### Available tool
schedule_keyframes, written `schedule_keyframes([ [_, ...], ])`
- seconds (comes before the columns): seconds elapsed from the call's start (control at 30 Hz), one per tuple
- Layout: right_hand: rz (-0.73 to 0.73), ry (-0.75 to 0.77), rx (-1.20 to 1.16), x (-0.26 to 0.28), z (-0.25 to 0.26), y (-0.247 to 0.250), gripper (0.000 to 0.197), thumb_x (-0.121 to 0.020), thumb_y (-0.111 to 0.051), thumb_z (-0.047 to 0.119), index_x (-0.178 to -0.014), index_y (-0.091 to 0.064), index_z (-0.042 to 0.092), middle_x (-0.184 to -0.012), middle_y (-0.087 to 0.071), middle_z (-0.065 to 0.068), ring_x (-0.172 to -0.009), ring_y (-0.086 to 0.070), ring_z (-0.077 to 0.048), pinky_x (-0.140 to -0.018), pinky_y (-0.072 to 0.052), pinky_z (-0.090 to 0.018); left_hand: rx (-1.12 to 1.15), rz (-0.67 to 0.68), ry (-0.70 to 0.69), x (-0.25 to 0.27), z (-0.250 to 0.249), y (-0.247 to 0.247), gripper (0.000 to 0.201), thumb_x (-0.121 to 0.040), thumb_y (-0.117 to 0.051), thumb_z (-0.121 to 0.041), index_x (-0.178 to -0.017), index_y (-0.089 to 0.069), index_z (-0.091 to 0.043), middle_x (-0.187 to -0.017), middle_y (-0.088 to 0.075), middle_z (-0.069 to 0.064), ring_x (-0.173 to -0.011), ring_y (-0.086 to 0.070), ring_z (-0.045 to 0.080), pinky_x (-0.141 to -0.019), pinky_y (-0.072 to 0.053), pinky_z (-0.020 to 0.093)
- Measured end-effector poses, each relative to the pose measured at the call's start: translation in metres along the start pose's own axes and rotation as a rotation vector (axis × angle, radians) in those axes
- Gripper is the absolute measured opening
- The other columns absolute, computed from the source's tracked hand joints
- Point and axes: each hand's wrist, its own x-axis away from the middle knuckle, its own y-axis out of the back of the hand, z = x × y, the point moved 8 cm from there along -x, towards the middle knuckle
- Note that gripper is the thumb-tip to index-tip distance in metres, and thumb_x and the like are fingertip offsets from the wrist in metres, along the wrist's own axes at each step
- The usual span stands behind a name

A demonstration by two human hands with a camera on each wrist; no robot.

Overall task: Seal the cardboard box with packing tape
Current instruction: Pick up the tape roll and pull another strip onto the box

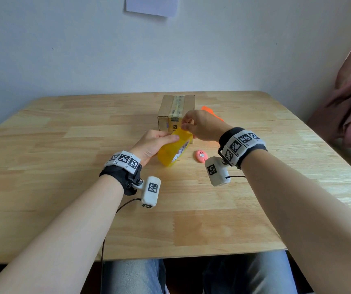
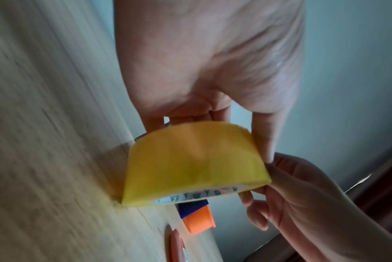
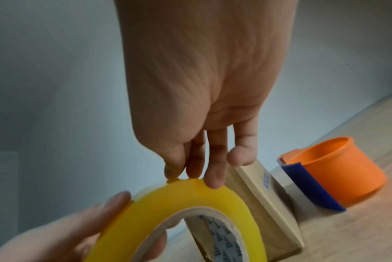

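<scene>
A yellow packing tape roll [image 1: 173, 149] stands on edge just above the table, in front of the brown cardboard box [image 1: 176, 111]. My left hand [image 1: 166, 137] grips the roll from the left, thumb on its outer face. My right hand [image 1: 185, 124] comes from the right and pinches the roll's top rim with curled fingertips [image 3: 212, 177]. In the left wrist view, the roll [image 2: 194, 164] sits between my left thumb [image 2: 264, 134] and the right hand [image 2: 302, 195]. The box [image 3: 269, 212] stands right behind the roll [image 3: 190, 200], an old tape strip along its top.
An orange tape dispenser with a blue blade guard [image 3: 338, 170] sits to the right of the box, half hidden behind my right hand in the head view [image 1: 210, 112]. A small pink cutter [image 1: 201, 155] lies on the wooden table [image 1: 64, 187] right of the roll.
</scene>
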Motion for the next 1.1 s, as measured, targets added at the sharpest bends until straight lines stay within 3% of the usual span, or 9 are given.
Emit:
schedule_keyframes([
  [0.1, 0.006, -0.016, -0.005, 0.003, -0.002, -0.002, 0.021, -0.106, -0.052, 0.022, -0.115, -0.066, 0.009, -0.072, -0.049, 0.016, -0.065, -0.050, -0.002, -0.060, -0.044, -0.020, 0.002, -0.055, 0.012, -0.003, 0.000, 0.004, 0.015, -0.088, -0.077, -0.034, -0.089, -0.081, -0.020, -0.086, -0.080, 0.006, -0.086, -0.072, 0.023, -0.080, -0.053, 0.033],
  [0.17, 0.004, -0.023, -0.022, 0.005, -0.002, 0.000, 0.021, -0.107, -0.051, 0.022, -0.116, -0.065, 0.009, -0.072, -0.049, 0.016, -0.064, -0.050, 0.001, -0.055, -0.039, -0.015, 0.014, -0.082, 0.020, -0.005, 0.000, 0.004, 0.015, -0.088, -0.076, -0.034, -0.090, -0.080, -0.020, -0.087, -0.079, 0.006, -0.087, -0.072, 0.024, -0.080, -0.054, 0.033],
  [0.27, -0.008, -0.037, -0.095, 0.007, -0.006, 0.004, 0.011, -0.106, -0.054, 0.022, -0.108, -0.063, 0.016, -0.070, -0.055, 0.013, -0.046, -0.054, 0.003, -0.041, -0.040, -0.010, 0.038, -0.098, 0.033, -0.008, 0.003, 0.005, 0.019, -0.086, -0.078, -0.036, -0.093, -0.080, -0.019, -0.096, -0.079, 0.011, -0.095, -0.072, 0.031, -0.088, -0.056, 0.040],
  [0.33, -0.026, -0.048, -0.172, 0.008, -0.010, 0.006, 0.008, -0.103, -0.060, 0.023, -0.103, -0.065, 0.016, -0.072, -0.063, 0.008, -0.041, -0.059, 0.003, -0.039, -0.048, -0.016, 0.042, -0.092, 0.047, -0.009, 0.005, 0.005, 0.022, -0.084, -0.079, -0.037, -0.095, -0.080, -0.017, -0.102, -0.079, 0.014, -0.101, -0.072, 0.034, -0.092, -0.056, 0.045],
  [0.5, -0.072, -0.117, -0.386, 0.006, -0.022, 0.004, 0.034, -0.088, -0.080, 0.022, -0.115, -0.063, 0.013, -0.095, -0.074, -0.001, -0.060, -0.072, -0.013, -0.048, -0.059, -0.029, 0.068, -0.084, 0.057, -0.010, 0.004, 0.004, 0.019, -0.088, -0.077, -0.032, -0.097, -0.079, -0.015, -0.103, -0.078, 0.013, -0.100, -0.072, 0.031, -0.091, -0.056, 0.044],
  [0.6, -0.061, -0.160, -0.400, 0.006, -0.028, 0.000, 0.043, -0.089, -0.079, 0.027, -0.127, -0.064, 0.013, -0.082, -0.073, 0.002, -0.053, -0.067, -0.004, -0.046, -0.055, -0.024, 0.078, -0.083, 0.059, -0.009, 0.006, 0.005, 0.020, -0.088, -0.077, -0.033, -0.098, -0.079, -0.016, -0.104, -0.079, 0.012, -0.102, -0.073, 0.032, -0.089, -0.058, 0.041],
  [0.7, -0.065, -0.153, -0.335, 0.008, -0.028, -0.001, 0.029, -0.092, -0.075, 0.032, -0.112, -0.077, 0.012, -0.063, -0.065, 0.006, -0.037, -0.053, 0.006, -0.041, -0.046, -0.017, 0.086, -0.078, 0.054, -0.008, 0.007, 0.005, 0.022, -0.089, -0.076, -0.033, -0.101, -0.078, -0.015, -0.105, -0.079, 0.013, -0.103, -0.073, 0.032, -0.087, -0.059, 0.040],
  [0.87, -0.111, -0.125, -0.270, 0.006, -0.021, -0.001, 0.023, -0.098, -0.068, 0.026, -0.109, -0.075, 0.007, -0.064, -0.062, 0.004, -0.030, -0.047, 0.006, -0.034, -0.038, -0.012, 0.081, -0.078, 0.050, -0.007, 0.009, 0.006, 0.022, -0.089, -0.076, -0.034, -0.100, -0.079, -0.015, -0.107, -0.078, 0.015, -0.105, -0.072, 0.033, -0.094, -0.056, 0.045],
  [1.1, -0.130, -0.105, -0.187, 0.006, -0.015, -0.005, 0.028, -0.103, -0.059, 0.026, -0.119, -0.068, 0.004, -0.068, -0.055, 0.012, -0.055, -0.054, -0.002, -0.039, -0.035, -0.007, 0.084, -0.160, 0.046, -0.009, 0.007, 0.009, 0.020, -0.089, -0.075, -0.036, -0.097, -0.078, -0.018, -0.102, -0.079, 0.012, -0.101, -0.073, 0.032, -0.093, -0.058, 0.045],
])
